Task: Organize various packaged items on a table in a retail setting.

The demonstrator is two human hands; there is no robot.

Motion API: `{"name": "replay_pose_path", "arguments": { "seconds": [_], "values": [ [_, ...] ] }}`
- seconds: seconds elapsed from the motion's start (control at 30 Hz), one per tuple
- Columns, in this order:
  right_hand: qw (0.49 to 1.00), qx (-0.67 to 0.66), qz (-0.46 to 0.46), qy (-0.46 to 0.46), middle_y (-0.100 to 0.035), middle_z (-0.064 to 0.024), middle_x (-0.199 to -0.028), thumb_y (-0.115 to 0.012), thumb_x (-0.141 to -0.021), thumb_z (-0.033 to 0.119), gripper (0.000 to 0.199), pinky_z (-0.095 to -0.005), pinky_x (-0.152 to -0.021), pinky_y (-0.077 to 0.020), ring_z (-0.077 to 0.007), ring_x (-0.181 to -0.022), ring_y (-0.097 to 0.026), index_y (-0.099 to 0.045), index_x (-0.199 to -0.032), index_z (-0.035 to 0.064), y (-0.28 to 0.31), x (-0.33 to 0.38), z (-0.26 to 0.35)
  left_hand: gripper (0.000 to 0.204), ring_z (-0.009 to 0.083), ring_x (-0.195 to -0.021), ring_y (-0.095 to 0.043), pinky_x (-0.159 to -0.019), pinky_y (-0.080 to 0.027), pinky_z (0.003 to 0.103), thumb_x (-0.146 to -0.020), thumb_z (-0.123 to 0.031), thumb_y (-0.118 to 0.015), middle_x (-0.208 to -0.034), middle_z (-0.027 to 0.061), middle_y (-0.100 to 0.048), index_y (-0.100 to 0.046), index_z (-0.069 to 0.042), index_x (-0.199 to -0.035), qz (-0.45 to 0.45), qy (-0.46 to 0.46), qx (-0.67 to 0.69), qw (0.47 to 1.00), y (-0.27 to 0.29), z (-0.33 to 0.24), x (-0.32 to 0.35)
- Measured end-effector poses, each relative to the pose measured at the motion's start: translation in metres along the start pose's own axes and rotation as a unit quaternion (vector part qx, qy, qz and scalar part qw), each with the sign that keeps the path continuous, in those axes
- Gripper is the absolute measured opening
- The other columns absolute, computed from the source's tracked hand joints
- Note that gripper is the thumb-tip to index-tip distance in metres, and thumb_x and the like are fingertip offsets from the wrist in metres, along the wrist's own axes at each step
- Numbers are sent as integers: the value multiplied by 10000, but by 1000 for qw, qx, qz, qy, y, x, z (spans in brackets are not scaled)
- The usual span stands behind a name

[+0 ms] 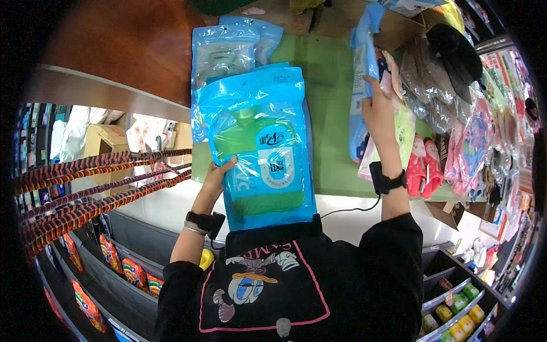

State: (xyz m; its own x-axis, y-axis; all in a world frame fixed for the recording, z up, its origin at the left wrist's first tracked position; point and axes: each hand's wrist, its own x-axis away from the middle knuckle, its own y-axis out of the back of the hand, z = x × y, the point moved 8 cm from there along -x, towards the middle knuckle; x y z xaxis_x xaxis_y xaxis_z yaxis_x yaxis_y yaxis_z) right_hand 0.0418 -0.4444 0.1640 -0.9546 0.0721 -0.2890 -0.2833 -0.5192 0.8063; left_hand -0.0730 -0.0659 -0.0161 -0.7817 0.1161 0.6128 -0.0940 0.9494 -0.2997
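A large pouch (265,151) stands at the centre, overlapping the surface (330,102) behind it. The left hand (216,176) grips the pouch's edge at 9 o'clock. Two more pouches (228,51) lie at 12 o'clock of it, partly under its top. The right hand (379,111) sits at 3 o'clock, touching a tall packet (362,68) that stands just left of it. Slippers (424,165) lie at 4 o'clock of that hand, with bagged goods (444,85) behind them. Striped rods (85,182) run at 9 o'clock, above bins (125,268) at 7 o'clock.
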Motion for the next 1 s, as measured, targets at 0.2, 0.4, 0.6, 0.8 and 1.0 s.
{"name": "replay_pose_path", "arguments": {
  "seconds": [0.2, 0.4, 0.6, 0.8, 1.0],
  "values": [
    [996, 79, 32, 37, -537, -256, -1031, -469, -720, -30, 457, -425, -575, -489, -376, -693, -583, -471, -1154, 113, 39, 53, 106, 408, 199, -953, -553, -812, -463, 327, -800, -130, -623, -1078, 97, -548, -468, 3, -1153, 6, 19, 9, 1000, -5, -1, -1],
    [968, 62, 151, 191, -467, -372, -1073, -499, -708, 21, 486, -312, -448, -500, -224, -521, -615, -450, -1186, 91, -43, 167, 203, 455, 200, -960, -547, -825, -454, 334, -793, -204, -634, -1074, 94, -548, -457, -4, -1161, 16, 17, -25, 999, -9, -3, 0],
    [966, 5, 212, 147, -371, -447, -1115, -519, -685, -10, 520, -341, -464, -508, -326, -553, -620, -422, -1195, 12, -160, 193, 205, 479, 206, -989, -529, -869, -428, 346, -854, -384, -518, -1083, 98, -543, -459, -23, -1163, 62, 24, 20, 998, -9, -9, 10],
    [973, 39, 107, 199, -375, -461, -1105, -524, -708, 60, 372, -294, -446, -503, -253, -505, -619, -484, -1074, 10, -153, 196, 234, 555, 218, -1036, -497, -903, -398, 380, -869, -440, -473, -1131, 101, -497, -350, -48, -1242, 98, 22, 59, 993, 3, 0, 13],
    [969, 7, 93, 227, -386, -464, -1088, -551, -683, 66, 348, -293, -456, -501, -283, -532, -624, -493, -1019, -1, -168, 215, 241, 497, 181, -993, -507, -836, -431, 324, -829, -222, -582, -1090, 86, -506, -363, -23, -1228, 126, -22, -19, 992, 4, -10, 16]
  ]
}}
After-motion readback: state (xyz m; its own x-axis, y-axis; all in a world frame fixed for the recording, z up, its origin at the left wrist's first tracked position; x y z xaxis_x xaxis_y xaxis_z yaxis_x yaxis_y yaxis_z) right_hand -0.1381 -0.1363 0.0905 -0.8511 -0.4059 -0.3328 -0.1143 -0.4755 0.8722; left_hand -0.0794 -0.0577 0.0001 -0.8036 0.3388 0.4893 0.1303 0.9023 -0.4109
